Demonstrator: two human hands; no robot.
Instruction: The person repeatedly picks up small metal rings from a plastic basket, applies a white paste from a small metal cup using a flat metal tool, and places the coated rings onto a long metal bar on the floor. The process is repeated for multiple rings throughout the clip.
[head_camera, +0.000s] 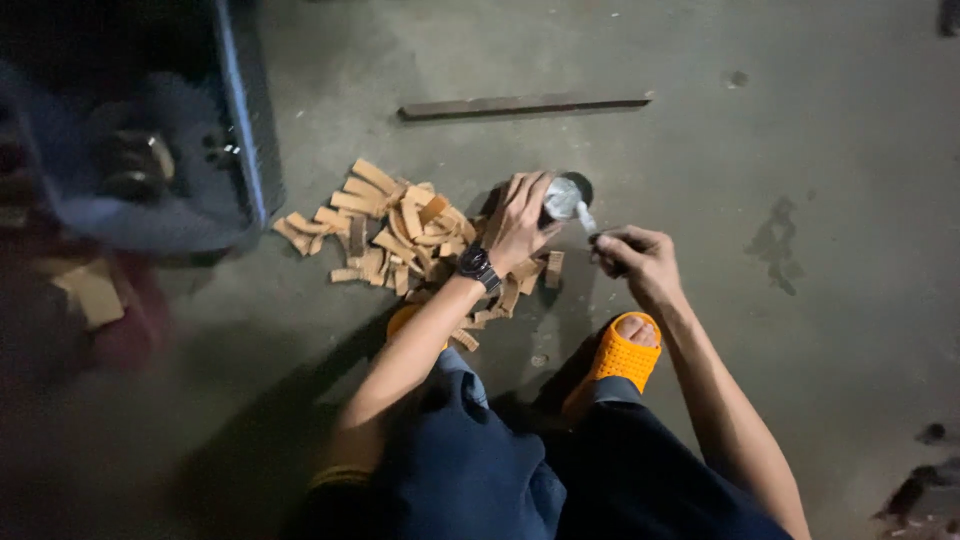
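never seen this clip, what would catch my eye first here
A heap of small tan wooden strips lies on the grey concrete floor, centre-left. Just right of it, the left hand grips a round silvery container while the right hand pinches a small dark tool. Below, bright orange perforated sandals stand out.
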